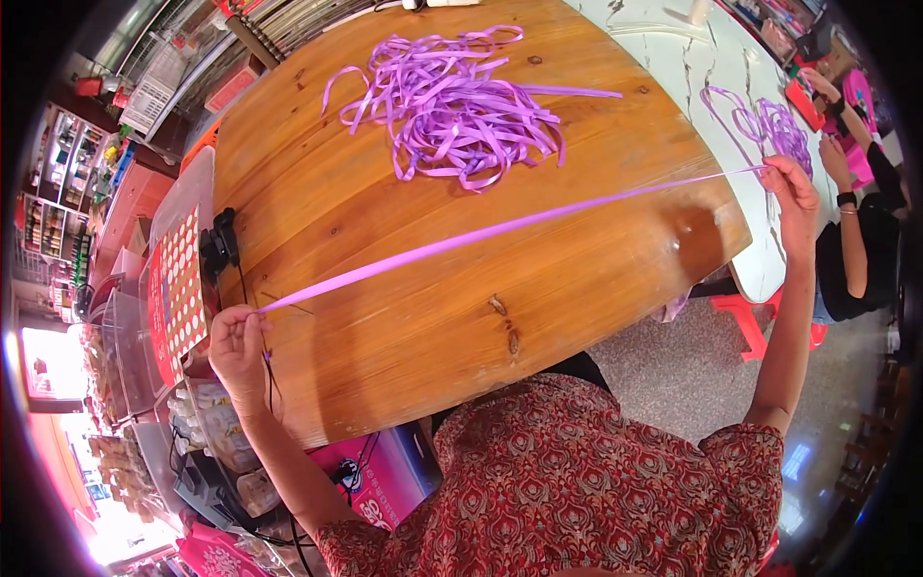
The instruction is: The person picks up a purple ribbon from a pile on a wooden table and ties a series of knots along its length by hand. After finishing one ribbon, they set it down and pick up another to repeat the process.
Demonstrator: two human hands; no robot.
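"So, how were the hands set?"

"Nearest, the left hand (pixel 237 337) pinched a flat purple ribbon (pixel 481 234) between thumb and fingertips, with a black cord (pixel 268 360) just beside it. The strip ran taut over the wooden tabletop (pixel 404 375) to the right hand (pixel 796 188), raised farther out, which pinched it too."

"What made for a good hold?"

"Even pull, I judged: enough to draw it straight, not so much that it slipped. Keeping it flat mattered as well; it looked thin toward the right, though I couldn't tell whether it twisted there. Clearance from that cord was sensible."

"And beyond?"

"A loose purple ribbon heap (pixel 452 106) lay on the tabletop's far part, well apart from both hands. Past its edge, a second purple tangle (pixel 784 135) rested on a marble-patterned white table (pixel 654 34), near a co-worker's hand (pixel 835 159). Gentle tension suited those loops, which could knot."
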